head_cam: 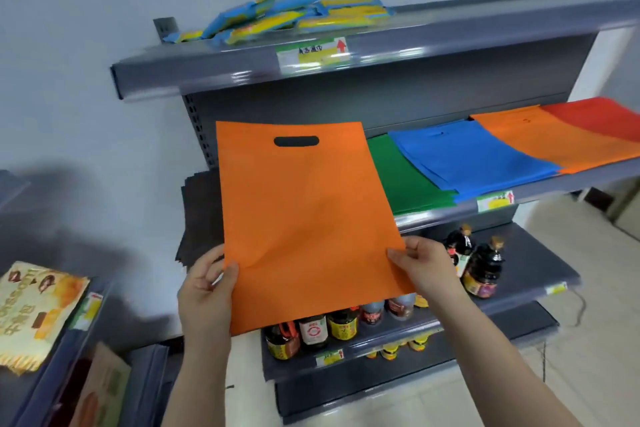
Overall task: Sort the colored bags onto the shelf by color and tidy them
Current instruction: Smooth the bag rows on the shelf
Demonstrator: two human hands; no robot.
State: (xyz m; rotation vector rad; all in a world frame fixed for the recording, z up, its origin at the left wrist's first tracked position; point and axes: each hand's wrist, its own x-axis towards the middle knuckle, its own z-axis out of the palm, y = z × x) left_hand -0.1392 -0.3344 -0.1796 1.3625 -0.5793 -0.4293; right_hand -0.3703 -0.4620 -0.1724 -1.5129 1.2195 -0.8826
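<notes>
I hold a flat orange bag (304,218) with a cut-out handle upright in front of the middle shelf (498,203). My left hand (207,291) pinches its lower left edge and my right hand (424,267) pinches its lower right edge. On the shelf lie piles by colour: black bags (201,215) at the left, partly hidden behind the held bag, then green bags (405,180), blue bags (467,156), orange bags (540,139) and red bags (595,118) at the far right.
The top shelf (242,62) carries blue and yellow packets (277,17). Below, dark sauce bottles (481,267) stand on a lower shelf, with more bottles (329,329) along its front. At the left, another shelf unit holds snack packs (34,312).
</notes>
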